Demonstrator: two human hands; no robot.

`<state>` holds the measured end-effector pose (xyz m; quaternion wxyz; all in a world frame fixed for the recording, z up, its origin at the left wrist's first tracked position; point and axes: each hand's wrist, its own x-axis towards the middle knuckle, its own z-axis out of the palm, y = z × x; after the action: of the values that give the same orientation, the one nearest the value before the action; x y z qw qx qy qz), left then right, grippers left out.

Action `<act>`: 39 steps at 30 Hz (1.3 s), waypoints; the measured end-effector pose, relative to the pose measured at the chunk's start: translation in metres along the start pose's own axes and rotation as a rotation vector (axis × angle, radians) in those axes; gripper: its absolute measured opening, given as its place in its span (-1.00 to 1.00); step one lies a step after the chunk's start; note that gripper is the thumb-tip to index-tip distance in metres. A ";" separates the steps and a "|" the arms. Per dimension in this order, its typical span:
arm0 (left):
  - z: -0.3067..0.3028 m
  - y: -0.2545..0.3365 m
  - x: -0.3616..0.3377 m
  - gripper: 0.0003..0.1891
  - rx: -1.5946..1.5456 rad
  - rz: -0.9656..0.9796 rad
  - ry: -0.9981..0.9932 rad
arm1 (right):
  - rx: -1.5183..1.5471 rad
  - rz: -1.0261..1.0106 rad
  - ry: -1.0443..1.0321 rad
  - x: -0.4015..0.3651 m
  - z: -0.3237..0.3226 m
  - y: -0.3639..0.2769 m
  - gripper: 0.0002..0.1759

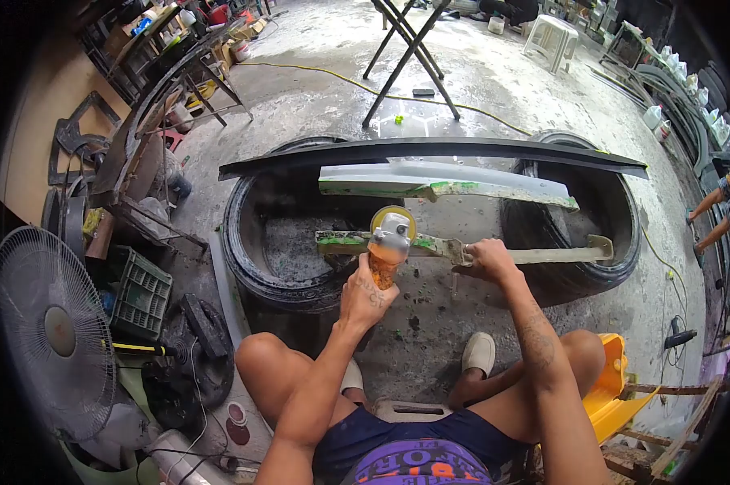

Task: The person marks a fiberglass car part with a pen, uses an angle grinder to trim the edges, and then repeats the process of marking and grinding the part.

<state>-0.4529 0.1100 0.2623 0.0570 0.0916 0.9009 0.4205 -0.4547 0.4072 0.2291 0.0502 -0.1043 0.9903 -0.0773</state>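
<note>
My left hand (pixel 367 296) grips the orange body of a power sander (pixel 389 241), whose yellow disc presses on a long narrow panel strip (pixel 543 255) smeared with green filler. My right hand (pixel 486 259) holds that strip down near its middle. The strip lies across two tyres, the left tyre (pixel 244 250) and the right tyre (pixel 616 218). Behind it rest a wider grey panel (pixel 462 182) with green patches and a long black trim piece (pixel 430 149). I sit low with both knees up.
A standing fan (pixel 54 327) and a green crate (pixel 139 295) are at my left. A yellow hose (pixel 357 81) crosses the concrete floor past a folding stand (pixel 409 48). A white stool (pixel 552 39) stands far back. An orange seat (pixel 611 388) is at my right.
</note>
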 end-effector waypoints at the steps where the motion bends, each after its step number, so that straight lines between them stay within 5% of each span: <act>1: 0.000 0.001 -0.001 -0.45 0.004 0.007 -0.006 | 0.000 -0.001 0.000 0.001 0.000 -0.001 -0.50; 31: 0.001 0.000 0.004 -0.39 0.012 0.001 0.005 | 0.008 0.005 0.027 0.003 0.004 0.004 -0.35; 33: -0.002 0.002 0.003 -0.38 0.004 -0.002 0.001 | -0.004 0.006 0.005 0.001 -0.001 0.001 -0.54; 37: -0.007 -0.002 0.009 -0.34 0.012 -0.014 -0.015 | -0.011 0.032 -0.017 0.002 0.004 0.005 -0.42; 39: -0.007 -0.003 0.012 -0.33 0.013 -0.022 -0.005 | -0.018 -0.011 0.032 0.002 0.002 0.004 -0.71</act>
<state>-0.4664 0.1057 0.2636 0.0635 0.0830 0.9044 0.4138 -0.4567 0.4101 0.2261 0.0330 -0.1091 0.9910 -0.0705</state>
